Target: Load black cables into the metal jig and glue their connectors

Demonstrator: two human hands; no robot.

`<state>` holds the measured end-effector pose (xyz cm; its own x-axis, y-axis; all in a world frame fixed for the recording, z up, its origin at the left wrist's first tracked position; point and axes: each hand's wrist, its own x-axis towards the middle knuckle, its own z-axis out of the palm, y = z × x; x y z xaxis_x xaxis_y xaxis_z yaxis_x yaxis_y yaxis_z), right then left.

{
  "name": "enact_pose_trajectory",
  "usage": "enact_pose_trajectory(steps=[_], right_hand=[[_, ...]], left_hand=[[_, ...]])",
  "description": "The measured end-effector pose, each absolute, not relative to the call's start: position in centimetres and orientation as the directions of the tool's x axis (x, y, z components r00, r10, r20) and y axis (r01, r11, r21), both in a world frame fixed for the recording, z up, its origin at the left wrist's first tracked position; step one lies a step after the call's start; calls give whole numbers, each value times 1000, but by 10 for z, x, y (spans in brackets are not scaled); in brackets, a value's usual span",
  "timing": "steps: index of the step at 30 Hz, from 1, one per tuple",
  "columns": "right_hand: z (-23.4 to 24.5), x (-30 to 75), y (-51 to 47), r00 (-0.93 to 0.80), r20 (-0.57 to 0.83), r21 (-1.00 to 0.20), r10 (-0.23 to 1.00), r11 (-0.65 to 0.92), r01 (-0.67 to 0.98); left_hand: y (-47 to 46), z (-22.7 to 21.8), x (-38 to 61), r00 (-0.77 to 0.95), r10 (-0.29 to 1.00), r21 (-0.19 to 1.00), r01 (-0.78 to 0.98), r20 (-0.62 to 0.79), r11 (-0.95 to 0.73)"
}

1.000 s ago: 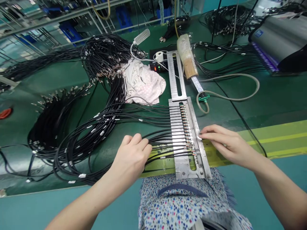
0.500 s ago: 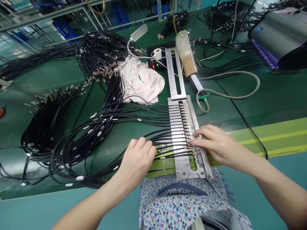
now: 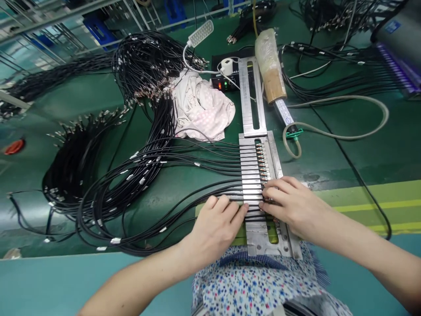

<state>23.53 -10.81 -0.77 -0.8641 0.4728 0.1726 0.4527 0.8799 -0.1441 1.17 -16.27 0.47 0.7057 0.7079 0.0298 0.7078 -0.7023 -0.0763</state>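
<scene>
A slotted metal jig (image 3: 251, 162) lies lengthwise before me, with a row of black cables (image 3: 210, 163) set side by side in its grooves. Their metal-tipped ends (image 3: 262, 154) line up along the jig's right part. My left hand (image 3: 219, 226) is closed over the lower cables just left of the jig, its fingertips reaching the jig's edge. Opposite it, my right hand (image 3: 292, 202) bends over the lower cable ends, thumb and fingers pinched at a cable on the jig. Its fingers hide several of those ends.
Coiled cable bundles (image 3: 70, 171) and a larger pile (image 3: 144, 66) cover the left side. A pinkish cloth (image 3: 205, 107), a small lamp (image 3: 201, 34) and a black box (image 3: 226, 81) sit behind. A taped dispenser tube (image 3: 271, 66) with a looping hose (image 3: 348, 137) lies right of the jig.
My left hand has slid right along the cables to the jig's edge. My right hand has moved in over the lower cable ends, its fingers more bent. The whole view has shifted slightly.
</scene>
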Motion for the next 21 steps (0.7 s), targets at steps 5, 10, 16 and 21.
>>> enact_pose_trajectory(steps=[5, 10, 16, 21], right_hand=[[-5, 223, -121, -868, 191, -45, 459, 887, 459], [-13, 234, -121, -834, 213, -175, 508, 860, 479], [-22, 259, -120, -721, 318, -471, 616, 763, 444], [-18, 260, -127, -700, 333, -486, 632, 751, 447]], left_hand=[[-162, 5, 22, 736, 675, -114, 675, 44, -729], [-162, 2, 18, 727, 682, -111, 686, 73, -719], [-171, -7, 2, 620, 769, -73, 783, 156, -617], [-170, 0, 7, 598, 802, -74, 800, 17, -595]])
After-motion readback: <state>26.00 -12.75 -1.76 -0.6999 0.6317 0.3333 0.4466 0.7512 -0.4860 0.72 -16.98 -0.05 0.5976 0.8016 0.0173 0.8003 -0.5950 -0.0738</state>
